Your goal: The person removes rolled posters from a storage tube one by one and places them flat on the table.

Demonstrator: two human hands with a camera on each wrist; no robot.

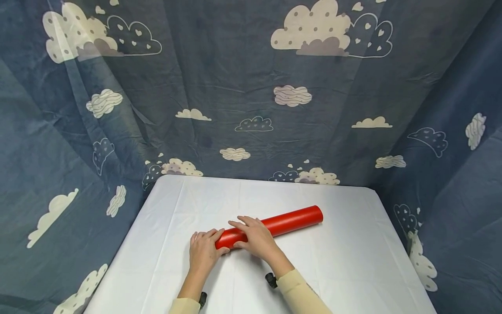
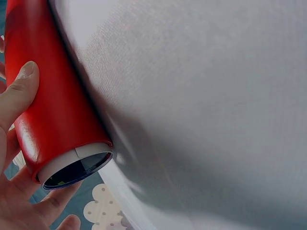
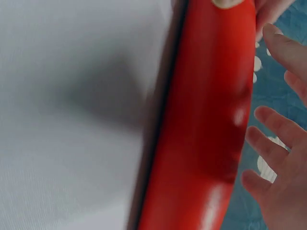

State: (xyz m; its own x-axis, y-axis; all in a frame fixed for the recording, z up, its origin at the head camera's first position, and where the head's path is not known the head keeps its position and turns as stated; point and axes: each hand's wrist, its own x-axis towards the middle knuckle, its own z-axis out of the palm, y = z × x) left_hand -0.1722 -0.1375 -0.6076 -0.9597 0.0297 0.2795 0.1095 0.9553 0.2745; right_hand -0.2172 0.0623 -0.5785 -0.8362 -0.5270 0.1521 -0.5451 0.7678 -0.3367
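Observation:
A long red tube [image 1: 292, 221] lies slanted across the white table, its far end to the right. My left hand [image 1: 203, 250] holds the tube's near left end, with the thumb on the front side and the fingers behind. In the left wrist view, the tube [image 2: 53, 91] shows a whitish inner rim and a dark, glossy end. My right hand [image 1: 256, 237] reaches over the tube just right of the left hand. In the right wrist view, the right hand's fingers [image 3: 273, 122] are spread beside the tube [image 3: 201, 120]; no firm hold shows.
The tube and hands are on a white cloth-covered table [image 1: 353, 261]. A dark blue curtain [image 1: 219, 78] with cloud prints stands behind it and along both sides. Small black devices [image 1: 270, 280] are worn at the wrists.

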